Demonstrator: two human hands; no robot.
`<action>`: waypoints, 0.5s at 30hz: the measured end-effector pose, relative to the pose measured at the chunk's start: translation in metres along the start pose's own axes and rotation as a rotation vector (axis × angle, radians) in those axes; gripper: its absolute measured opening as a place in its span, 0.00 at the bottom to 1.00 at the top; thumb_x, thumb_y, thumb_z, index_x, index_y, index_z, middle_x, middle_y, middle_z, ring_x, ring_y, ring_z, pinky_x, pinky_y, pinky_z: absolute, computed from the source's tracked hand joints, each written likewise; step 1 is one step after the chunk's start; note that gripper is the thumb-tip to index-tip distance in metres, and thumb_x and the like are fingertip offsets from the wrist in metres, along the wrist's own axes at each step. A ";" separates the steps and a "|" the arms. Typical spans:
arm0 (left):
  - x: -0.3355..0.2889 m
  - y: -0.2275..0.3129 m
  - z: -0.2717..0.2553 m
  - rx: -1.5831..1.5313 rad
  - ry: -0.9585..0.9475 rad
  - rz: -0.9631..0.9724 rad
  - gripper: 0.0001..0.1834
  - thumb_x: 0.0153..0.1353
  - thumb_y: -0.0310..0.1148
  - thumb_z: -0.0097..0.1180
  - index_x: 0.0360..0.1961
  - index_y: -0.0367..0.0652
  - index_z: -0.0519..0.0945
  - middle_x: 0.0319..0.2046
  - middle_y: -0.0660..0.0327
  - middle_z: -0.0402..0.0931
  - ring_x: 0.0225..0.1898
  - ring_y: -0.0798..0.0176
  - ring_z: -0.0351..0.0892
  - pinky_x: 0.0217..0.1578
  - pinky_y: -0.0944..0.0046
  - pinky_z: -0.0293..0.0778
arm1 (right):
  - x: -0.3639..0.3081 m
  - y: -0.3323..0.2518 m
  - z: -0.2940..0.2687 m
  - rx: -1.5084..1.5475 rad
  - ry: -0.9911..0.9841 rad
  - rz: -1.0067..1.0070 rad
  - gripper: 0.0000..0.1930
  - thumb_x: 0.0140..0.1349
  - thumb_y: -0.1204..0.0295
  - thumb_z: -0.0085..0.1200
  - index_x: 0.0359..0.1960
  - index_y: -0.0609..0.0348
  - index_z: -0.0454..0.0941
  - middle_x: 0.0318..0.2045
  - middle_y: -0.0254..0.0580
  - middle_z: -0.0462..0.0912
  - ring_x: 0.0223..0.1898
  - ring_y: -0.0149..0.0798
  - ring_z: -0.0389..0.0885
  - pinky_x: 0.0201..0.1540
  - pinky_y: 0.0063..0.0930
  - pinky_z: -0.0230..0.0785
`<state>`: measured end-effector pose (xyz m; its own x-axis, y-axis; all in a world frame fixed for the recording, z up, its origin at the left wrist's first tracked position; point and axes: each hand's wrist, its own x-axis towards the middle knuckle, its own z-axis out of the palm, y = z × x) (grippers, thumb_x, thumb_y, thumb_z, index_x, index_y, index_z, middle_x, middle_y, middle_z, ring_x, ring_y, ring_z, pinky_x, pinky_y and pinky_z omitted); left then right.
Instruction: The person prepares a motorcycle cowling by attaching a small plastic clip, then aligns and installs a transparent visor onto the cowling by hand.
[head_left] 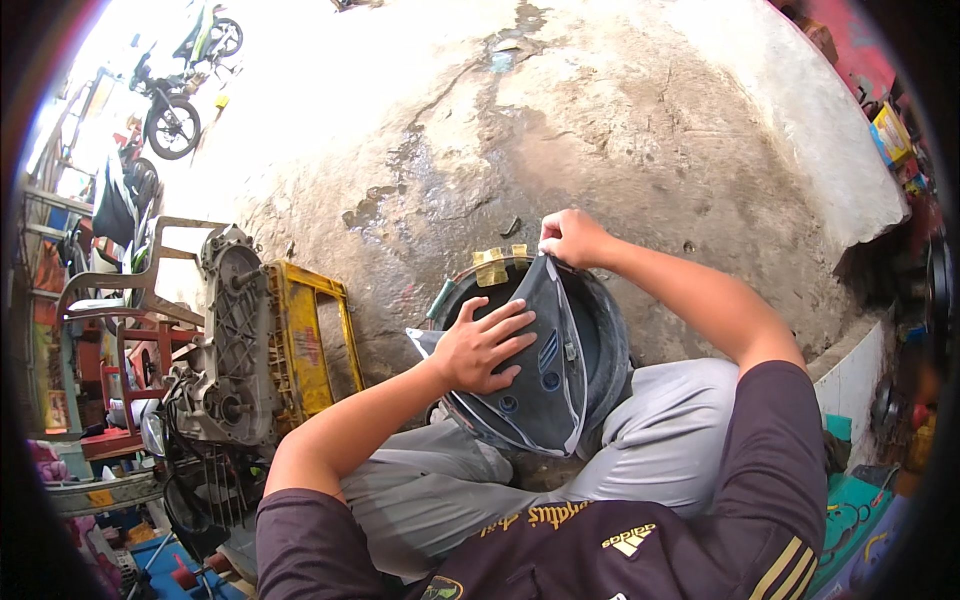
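Panel under my palms, over the dark bucket.
My left hand (485, 345) lies flat, fingers spread, on the grey plastic panel (545, 375); my right hand (572, 238) pinches its top tip above the bucket (605, 330).

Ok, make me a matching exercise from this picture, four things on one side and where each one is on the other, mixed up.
1. left hand
2. right hand
3. yellow crate
4. engine casing

A. pinching the top tip of the dark panel
B. standing against the crate's left side
C. lying flat on the panel's face
D. on the concrete floor, left of the panel

Pairs: 1-C, 2-A, 3-D, 4-B
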<state>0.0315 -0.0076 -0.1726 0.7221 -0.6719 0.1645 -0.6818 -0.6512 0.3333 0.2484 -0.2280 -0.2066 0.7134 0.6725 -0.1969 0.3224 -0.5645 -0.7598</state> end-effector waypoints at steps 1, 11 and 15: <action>0.000 -0.001 0.000 -0.011 -0.003 0.003 0.32 0.57 0.47 0.66 0.64 0.54 0.78 0.72 0.60 0.69 0.77 0.55 0.62 0.68 0.32 0.55 | -0.003 -0.006 0.003 0.012 -0.035 -0.036 0.09 0.57 0.67 0.66 0.32 0.62 0.86 0.31 0.52 0.88 0.35 0.48 0.88 0.42 0.41 0.78; 0.003 0.002 -0.002 0.004 0.011 0.003 0.33 0.54 0.46 0.67 0.63 0.54 0.79 0.71 0.59 0.71 0.77 0.54 0.63 0.68 0.33 0.56 | 0.005 0.006 0.000 -0.039 0.003 -0.039 0.07 0.58 0.69 0.65 0.32 0.60 0.85 0.31 0.52 0.88 0.36 0.51 0.88 0.42 0.43 0.78; 0.001 0.001 -0.001 0.014 0.011 0.006 0.33 0.55 0.45 0.67 0.64 0.54 0.78 0.72 0.59 0.70 0.77 0.54 0.63 0.68 0.33 0.56 | 0.010 0.013 -0.010 0.007 0.033 0.025 0.09 0.61 0.67 0.65 0.35 0.61 0.86 0.31 0.48 0.89 0.36 0.45 0.88 0.41 0.40 0.78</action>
<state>0.0314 -0.0083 -0.1710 0.7191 -0.6720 0.1770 -0.6878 -0.6519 0.3193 0.2657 -0.2337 -0.2126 0.7416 0.6418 -0.1954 0.2999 -0.5777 -0.7591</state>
